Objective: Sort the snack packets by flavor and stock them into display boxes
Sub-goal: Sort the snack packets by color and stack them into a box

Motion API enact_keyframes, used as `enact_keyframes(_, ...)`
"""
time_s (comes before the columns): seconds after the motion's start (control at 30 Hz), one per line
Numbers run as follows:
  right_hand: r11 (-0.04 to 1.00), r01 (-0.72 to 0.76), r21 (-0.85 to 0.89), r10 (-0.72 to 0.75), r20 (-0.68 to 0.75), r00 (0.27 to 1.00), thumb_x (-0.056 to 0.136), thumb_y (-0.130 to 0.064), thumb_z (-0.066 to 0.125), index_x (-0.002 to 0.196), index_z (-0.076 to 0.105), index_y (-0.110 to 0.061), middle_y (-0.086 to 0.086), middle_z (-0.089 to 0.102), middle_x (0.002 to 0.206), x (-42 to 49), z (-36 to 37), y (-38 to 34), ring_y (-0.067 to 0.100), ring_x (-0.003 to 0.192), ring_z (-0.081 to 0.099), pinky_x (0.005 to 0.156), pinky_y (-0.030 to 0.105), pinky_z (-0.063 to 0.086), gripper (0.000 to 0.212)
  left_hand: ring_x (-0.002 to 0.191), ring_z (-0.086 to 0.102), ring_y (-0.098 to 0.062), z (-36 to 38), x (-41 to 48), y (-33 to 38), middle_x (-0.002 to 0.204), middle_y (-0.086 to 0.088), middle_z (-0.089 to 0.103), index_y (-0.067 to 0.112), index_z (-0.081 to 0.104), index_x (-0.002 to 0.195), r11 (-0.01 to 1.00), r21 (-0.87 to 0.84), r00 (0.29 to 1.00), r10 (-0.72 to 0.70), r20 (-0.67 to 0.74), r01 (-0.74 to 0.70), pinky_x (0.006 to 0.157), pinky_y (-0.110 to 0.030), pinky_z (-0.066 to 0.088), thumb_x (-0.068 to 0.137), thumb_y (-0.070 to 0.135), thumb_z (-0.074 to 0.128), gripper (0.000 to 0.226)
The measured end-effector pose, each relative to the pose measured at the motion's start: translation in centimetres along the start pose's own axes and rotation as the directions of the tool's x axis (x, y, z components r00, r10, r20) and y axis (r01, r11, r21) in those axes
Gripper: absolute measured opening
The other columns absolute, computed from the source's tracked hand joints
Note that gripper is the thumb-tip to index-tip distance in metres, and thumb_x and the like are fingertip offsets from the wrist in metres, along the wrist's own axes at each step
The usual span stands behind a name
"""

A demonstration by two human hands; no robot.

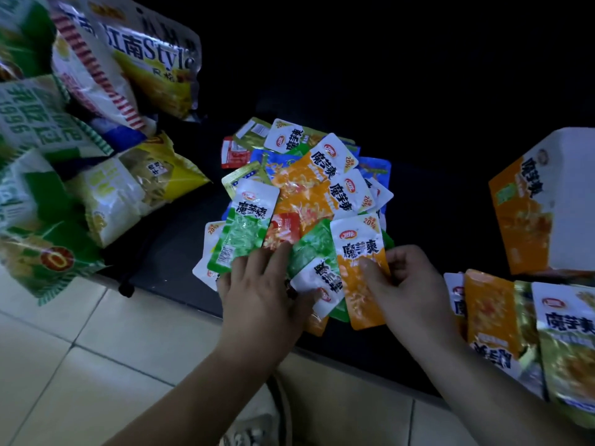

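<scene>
A heap of small snack packets (306, 181) in orange, green, blue, red and gold lies on a dark surface. My right hand (409, 284) pinches an orange packet (360, 268) at the heap's near edge. My left hand (260, 291) rests with straight fingers on green packets (238, 233) and on a green-and-white packet (317, 268) beside the orange one. An orange-and-white display box (547, 201) stands at the right.
Large chip bags (96, 123) are piled at the left. Several orange and gold packets (521, 329) lie at the lower right below the box. Pale floor tiles (80, 365) run along the near side, and a shoe (257, 423) shows at the bottom.
</scene>
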State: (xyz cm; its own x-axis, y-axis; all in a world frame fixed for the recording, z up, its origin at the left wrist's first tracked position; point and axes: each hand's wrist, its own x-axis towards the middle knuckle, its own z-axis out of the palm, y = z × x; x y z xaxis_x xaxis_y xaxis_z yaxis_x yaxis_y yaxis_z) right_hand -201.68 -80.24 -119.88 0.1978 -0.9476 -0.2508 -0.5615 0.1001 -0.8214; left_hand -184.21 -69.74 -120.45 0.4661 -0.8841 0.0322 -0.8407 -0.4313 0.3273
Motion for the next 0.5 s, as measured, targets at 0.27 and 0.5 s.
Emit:
enact_keyframes(0.27,0.998,0.026,0.061,-0.023,-0.043,0.999,0.096,-0.046,0.065,0.097,0.051,-0.028,-0.004,0.063,0.077,0.0,-0.4,0.6,0.002,0.065,0.061,0.053,0.023,0.047,0.023,0.098,0.064,-0.031,-0.5,0.8,4.1,0.115,-0.005,0.064,0.018,0.058,0.132,0.965,-0.251,0.987,0.108,0.120,-0.075,0.072,-0.039,0.052,0.087,0.020,0.071,0.046)
enact_keyframes(0.5,0.978,-0.057,0.201,0.040,0.087,0.995,0.103,-0.045,0.053,0.131,0.053,-0.042,-0.026,0.067,0.107,-1.1,-1.1,0.3,-0.019,0.095,0.061,0.069,0.006,0.050,0.028,0.094,0.070,-0.006,-0.6,-1.6,7.8,0.110,0.011,0.073,0.027,0.059,0.137,0.578,-0.785,0.950,0.052,0.309,0.224,0.077,-0.021,0.056,0.102,-0.001,0.049,0.045)
